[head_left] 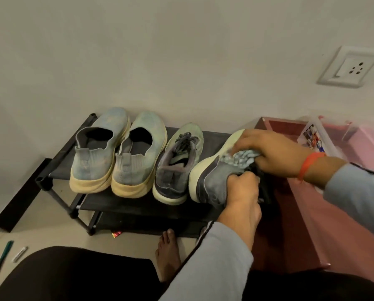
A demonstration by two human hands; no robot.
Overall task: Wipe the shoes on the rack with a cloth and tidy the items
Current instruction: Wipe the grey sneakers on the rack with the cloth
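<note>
A low black shoe rack [57, 170] stands against the wall. On its top shelf sit two blue-grey slip-on shoes [99, 151] [138, 155] and a grey-green laced shoe [177, 164], heels toward me. A matching grey-green shoe [212, 177] lies tilted on its side at the right end. My left hand [242, 192] grips its heel. My right hand [275, 151] holds a bunched light blue cloth [240, 159] against the shoe's upper side.
A reddish-pink cabinet [301, 213] adjoins the rack on the right, with a clear plastic box [316, 135] on it. A wall socket [349, 66] is above. A green pen [1, 261], a small white item [19, 254] and my bare foot [168, 253] are on the floor.
</note>
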